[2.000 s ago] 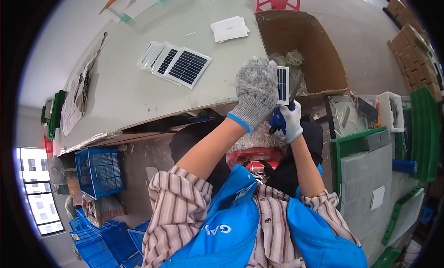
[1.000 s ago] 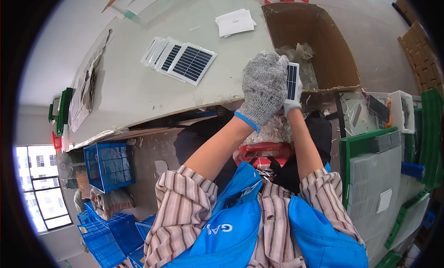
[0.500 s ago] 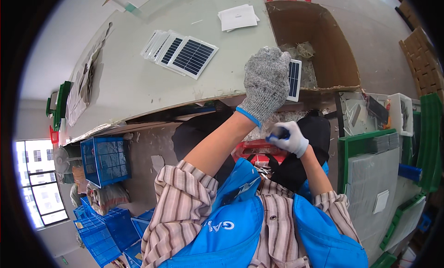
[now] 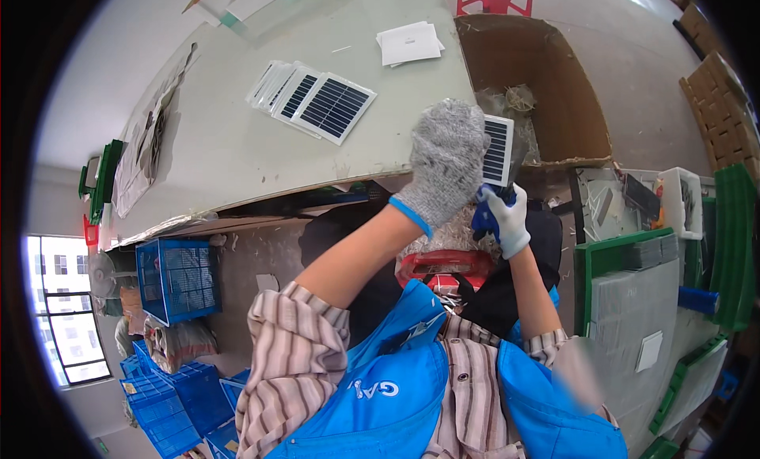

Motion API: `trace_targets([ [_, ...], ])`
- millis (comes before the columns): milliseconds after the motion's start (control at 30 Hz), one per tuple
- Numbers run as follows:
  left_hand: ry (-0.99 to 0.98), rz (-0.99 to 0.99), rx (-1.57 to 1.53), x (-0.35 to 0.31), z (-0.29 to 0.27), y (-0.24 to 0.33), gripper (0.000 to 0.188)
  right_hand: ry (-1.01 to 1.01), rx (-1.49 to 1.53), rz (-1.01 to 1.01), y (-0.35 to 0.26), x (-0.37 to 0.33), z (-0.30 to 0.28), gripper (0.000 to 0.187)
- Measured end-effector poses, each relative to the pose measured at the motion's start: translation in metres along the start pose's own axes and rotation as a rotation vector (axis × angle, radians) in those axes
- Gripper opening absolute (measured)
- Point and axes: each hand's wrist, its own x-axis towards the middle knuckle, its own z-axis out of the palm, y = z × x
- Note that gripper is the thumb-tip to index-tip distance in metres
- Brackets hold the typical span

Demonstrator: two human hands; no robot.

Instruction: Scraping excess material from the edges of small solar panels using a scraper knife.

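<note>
My left hand, in a grey knitted glove, is closed on a small solar panel with dark cells and a white border. The panel is held near the table's right front corner, beside the cardboard box. My right hand, in a white glove with blue on its palm side, is at the panel's lower edge. Its fingers are bent around something dark that I cannot make out. To the left, a fanned stack of similar solar panels lies on the table.
White cards lie on the table's far part. An open cardboard box holds clear scraps. Shreds and a red object are between my legs. Green-framed trays stand at right, blue crates at left.
My right hand has risen from over my lap to the panel's lower edge. My left hand has lowered slightly, and more of the panel's face shows.
</note>
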Motion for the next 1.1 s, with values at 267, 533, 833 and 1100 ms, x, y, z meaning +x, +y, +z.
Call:
trace_targets([
  [267, 0.028, -0.072, -0.148, 0.019, 0.010, 0.006, 0.026, 0.001, 0.099, -0.103, -0.003, 0.033, 0.000, 0.008],
  [533, -0.140, -0.176, -0.129, 0.022, 0.007, 0.012, 0.032, 0.021, -0.053, -0.092, 0.022, -0.048, 0.020, 0.021],
  [833, 0.062, -0.112, -0.016, 0.016, 0.007, 0.018, 0.029, 0.317, 1.131, 0.070, 0.020, 0.047, 0.038, 0.031],
  [1100, -0.015, 0.046, -0.373, 0.029, -0.009, -0.001, 0.032, 0.192, 0.582, 0.138, 0.025, 0.077, 0.006, 0.033],
])
